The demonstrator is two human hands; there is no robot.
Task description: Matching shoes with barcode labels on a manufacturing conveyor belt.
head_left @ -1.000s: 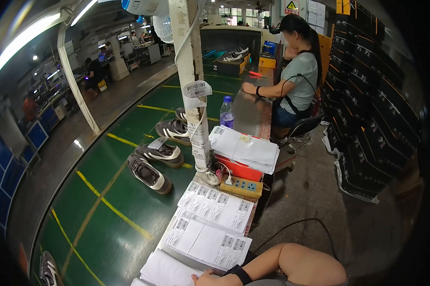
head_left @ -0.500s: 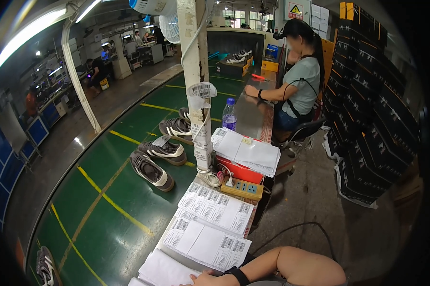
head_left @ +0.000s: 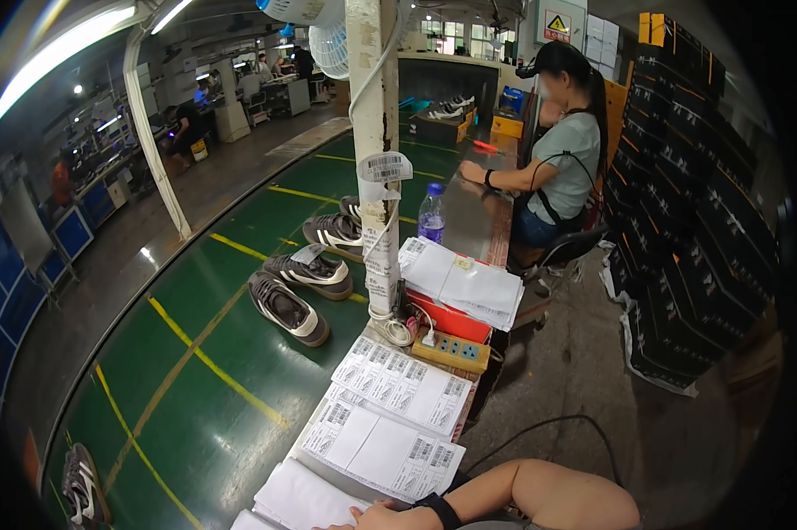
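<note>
My right hand lies at the lower edge, a black band round its wrist. Its fingers reach onto a stack of white sheets and seem stretched out over it; the lower part of the hand is cut off. My left hand is out of view. Beyond the stack lie label sheets with printed barcodes, and farther off another row of label sheets. On the green surface to the left, a dark sneaker with a pale toe stands beside another sneaker with a paper tag on it.
A pale post rises beside a power strip and a red box topped with papers. A bottle stands behind. A co-worker sits farther off. Black boxes are stacked at right; more sneakers lie lower left.
The view has shifted slightly, so the post, shoes and co-worker sit a little farther right. More of the lower-left sneakers shows. My right hand stays on the sheets.
</note>
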